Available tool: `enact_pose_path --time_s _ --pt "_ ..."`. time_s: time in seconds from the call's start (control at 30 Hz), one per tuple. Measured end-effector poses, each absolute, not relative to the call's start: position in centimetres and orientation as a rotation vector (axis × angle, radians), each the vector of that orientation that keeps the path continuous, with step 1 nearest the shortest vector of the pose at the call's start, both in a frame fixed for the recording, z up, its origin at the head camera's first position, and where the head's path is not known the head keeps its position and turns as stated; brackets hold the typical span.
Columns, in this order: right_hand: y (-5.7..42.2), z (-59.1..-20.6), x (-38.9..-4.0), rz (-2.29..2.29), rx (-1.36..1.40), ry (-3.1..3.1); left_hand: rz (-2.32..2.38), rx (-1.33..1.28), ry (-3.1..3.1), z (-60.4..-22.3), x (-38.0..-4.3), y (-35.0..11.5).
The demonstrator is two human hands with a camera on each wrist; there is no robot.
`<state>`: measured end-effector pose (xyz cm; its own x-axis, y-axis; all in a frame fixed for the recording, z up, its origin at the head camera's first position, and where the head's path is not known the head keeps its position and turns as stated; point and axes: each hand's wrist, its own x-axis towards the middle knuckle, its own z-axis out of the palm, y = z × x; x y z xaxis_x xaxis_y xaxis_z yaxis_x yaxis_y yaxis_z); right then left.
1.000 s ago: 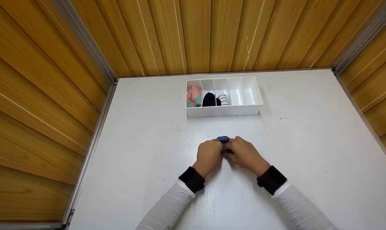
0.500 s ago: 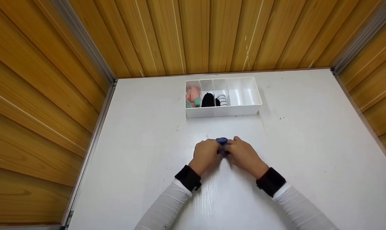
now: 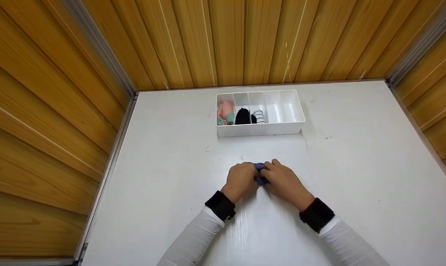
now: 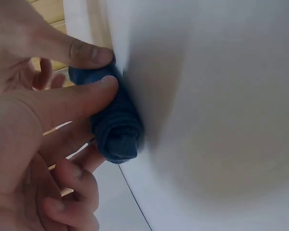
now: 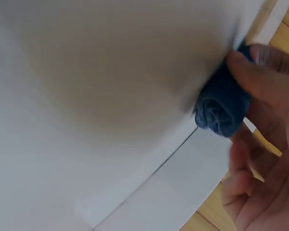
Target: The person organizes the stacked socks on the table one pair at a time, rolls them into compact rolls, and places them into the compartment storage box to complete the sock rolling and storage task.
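A dark blue sock [image 3: 260, 181], rolled into a short tight bundle, is between my two hands just above the white table. My left hand [image 3: 241, 180] grips its left side and my right hand [image 3: 283, 181] grips its right side. In the left wrist view, both thumbs press on the rolled sock [image 4: 118, 120], with fingers behind it. The spiral end of the sock [image 5: 221, 106] shows in the right wrist view, pinched between the right thumb and fingers. In the head view the hands hide most of the roll.
Beyond the hands stands a white divided box [image 3: 261, 129]. Pink-and-green socks [image 3: 226, 110], a black sock [image 3: 243, 116] and a white striped sock [image 3: 259, 116] sit in its left compartments. Wood-patterned panels [image 3: 230, 44] border the white table [image 3: 164, 147].
Both hands stay nearly in place, still gripping the sock. Its blue top looks flatter between the fingers, and more blue shows on the near side.
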<state>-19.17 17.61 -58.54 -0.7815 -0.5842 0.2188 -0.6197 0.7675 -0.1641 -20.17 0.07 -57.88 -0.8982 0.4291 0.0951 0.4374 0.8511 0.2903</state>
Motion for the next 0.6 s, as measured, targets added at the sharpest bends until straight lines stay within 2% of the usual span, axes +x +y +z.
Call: enact_pose_path --time_s 0.13,0.4,0.6 --pt "17.5 -58.7 -18.6 0.324 0.959 -2.809 -0.515 -0.703 -3.038 -57.8 -20.0 0.0" --pt "17.8 -58.4 -19.9 0.519 1.068 -2.897 -0.216 -0.692 -2.863 -57.9 -18.8 0.5" --pt "18.2 -57.7 -20.3 0.629 1.046 -2.974 -0.272 -0.662 -2.9 -57.6 -19.2 0.9"
